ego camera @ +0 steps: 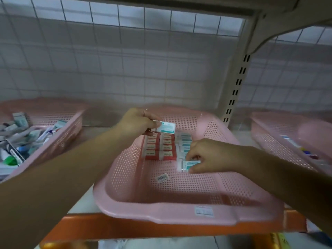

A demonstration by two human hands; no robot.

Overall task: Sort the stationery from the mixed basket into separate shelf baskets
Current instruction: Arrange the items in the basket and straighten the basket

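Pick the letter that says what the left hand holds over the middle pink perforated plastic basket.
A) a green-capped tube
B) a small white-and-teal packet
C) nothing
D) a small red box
B: the left hand pinches a small white-and-teal packet above the red boxes in the pink perforated plastic basket; the right hand pinches a second packet on its floor.

The pink basket (125, 169) is smooth perforated plastic, its paper sticker (203, 211) matt, the shelf (136, 225) edge glossy orange metal, the wall (125, 69) smooth white tile.
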